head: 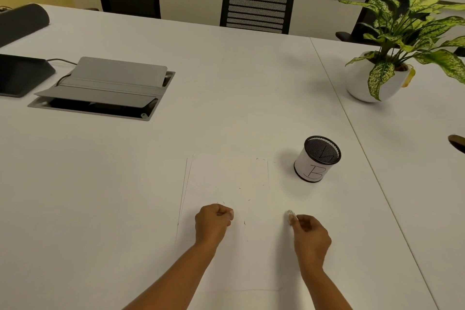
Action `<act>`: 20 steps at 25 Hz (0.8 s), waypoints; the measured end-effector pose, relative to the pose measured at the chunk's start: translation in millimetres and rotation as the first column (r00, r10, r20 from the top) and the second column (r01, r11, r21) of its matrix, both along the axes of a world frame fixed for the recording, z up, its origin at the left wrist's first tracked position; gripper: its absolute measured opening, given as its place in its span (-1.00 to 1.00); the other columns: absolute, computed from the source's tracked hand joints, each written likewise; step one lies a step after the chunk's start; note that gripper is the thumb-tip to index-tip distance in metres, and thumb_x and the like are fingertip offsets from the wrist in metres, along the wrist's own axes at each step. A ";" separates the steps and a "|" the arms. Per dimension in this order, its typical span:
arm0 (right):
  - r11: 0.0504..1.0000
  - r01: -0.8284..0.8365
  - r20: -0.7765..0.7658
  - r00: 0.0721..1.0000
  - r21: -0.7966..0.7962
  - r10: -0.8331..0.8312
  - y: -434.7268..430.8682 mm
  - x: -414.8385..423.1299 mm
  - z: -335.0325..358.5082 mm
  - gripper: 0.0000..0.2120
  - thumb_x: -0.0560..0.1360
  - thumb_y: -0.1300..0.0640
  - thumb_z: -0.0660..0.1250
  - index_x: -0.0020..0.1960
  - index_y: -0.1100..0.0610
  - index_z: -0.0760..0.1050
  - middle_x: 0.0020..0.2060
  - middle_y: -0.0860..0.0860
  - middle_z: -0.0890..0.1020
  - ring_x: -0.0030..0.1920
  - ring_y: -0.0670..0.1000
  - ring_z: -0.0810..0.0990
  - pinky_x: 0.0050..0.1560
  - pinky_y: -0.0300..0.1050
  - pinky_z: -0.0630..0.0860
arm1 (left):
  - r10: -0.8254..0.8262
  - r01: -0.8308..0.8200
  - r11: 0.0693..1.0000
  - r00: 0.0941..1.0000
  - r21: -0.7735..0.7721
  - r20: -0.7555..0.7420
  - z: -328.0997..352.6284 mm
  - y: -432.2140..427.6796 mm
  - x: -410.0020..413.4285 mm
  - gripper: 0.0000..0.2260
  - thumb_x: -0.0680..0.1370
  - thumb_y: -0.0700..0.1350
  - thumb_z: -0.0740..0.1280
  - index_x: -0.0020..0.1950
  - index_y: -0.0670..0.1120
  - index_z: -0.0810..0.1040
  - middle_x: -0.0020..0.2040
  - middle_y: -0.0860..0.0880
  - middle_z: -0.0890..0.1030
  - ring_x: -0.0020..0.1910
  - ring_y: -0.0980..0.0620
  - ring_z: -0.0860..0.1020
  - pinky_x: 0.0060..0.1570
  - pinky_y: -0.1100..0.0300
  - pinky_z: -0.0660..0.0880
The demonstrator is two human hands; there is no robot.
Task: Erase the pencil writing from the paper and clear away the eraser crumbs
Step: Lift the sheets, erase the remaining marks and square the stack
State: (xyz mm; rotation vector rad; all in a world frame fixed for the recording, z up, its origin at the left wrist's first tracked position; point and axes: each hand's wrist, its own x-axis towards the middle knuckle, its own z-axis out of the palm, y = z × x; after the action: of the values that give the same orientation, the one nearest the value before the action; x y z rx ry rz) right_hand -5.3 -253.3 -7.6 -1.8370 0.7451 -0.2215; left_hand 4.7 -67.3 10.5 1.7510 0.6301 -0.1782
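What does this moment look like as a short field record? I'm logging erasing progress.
paper: flat on table, no writing readable
crumbs: few dark specks scattered on paper
left hand: closed fist resting on paper
right hand: pinching eraser just off the paper's right edge
mesh cup: upright, beyond right hand
potted plant: far right

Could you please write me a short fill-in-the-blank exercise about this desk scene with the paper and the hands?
1. The white eraser is pinched in the person's ____ hand.
2. The round black mesh pen cup with a white paper band bears the handwritten letter ____.
3. The closed left hand rests on the white sheet of ____.
4. Small dark eraser ____ lie scattered over the sheet.

Missing words: right; B; paper; crumbs
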 end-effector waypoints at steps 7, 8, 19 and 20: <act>0.956 -0.198 0.045 0.976 -0.218 0.213 24.0 -7.2 2.3 -0.88 0.46 0.26 0.33 0.00 0.19 0.54 -0.10 0.07 0.54 -0.14 0.03 0.52 -0.12 -0.14 0.48 | 0.041 -0.043 0.998 0.997 0.042 0.060 0.6 8.8 5.7 -0.86 0.47 -0.30 0.33 -0.25 -0.11 0.59 -0.23 -0.10 0.63 -0.21 -0.07 0.59 -0.12 0.14 0.54; 0.933 -0.272 0.007 0.959 -0.235 0.282 29.9 -7.8 1.4 -0.83 0.45 0.27 0.33 0.05 0.20 0.53 -0.05 0.09 0.55 -0.11 0.04 0.53 -0.07 -0.12 0.49 | 0.035 -0.041 0.997 0.996 0.071 0.076 2.3 11.7 9.2 -0.88 0.47 -0.29 0.33 -0.23 -0.14 0.60 -0.21 -0.11 0.64 -0.17 -0.09 0.60 -0.08 0.11 0.54; 0.856 -0.435 -0.143 0.900 -0.279 0.411 43.1 -4.3 0.4 -0.61 0.43 0.28 0.38 0.23 0.25 0.42 0.18 0.14 0.50 0.15 0.12 0.49 0.22 0.01 0.45 | 0.103 -0.010 0.917 0.971 0.399 -0.214 10.1 51.3 51.2 -0.49 0.52 -0.02 0.31 0.38 -0.20 0.26 0.36 -0.22 0.32 0.32 -0.20 0.30 0.26 -0.07 0.28; 0.859 -0.432 -0.135 0.902 -0.275 0.410 43.5 -3.9 0.7 -0.61 0.42 0.29 0.38 0.23 0.25 0.42 0.17 0.14 0.50 0.13 0.11 0.50 0.21 -0.03 0.46 | 0.105 -0.017 0.925 0.972 0.380 -0.211 9.3 50.5 52.8 -0.48 0.52 -0.03 0.32 0.38 -0.21 0.25 0.36 -0.22 0.32 0.31 -0.21 0.31 0.26 -0.07 0.29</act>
State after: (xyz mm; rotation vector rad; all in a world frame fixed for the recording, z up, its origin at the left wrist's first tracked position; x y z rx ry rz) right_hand -9.2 -209.9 -6.8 -2.2589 0.3483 0.0230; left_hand 57.5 -16.8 19.8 2.0955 0.9345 -0.2283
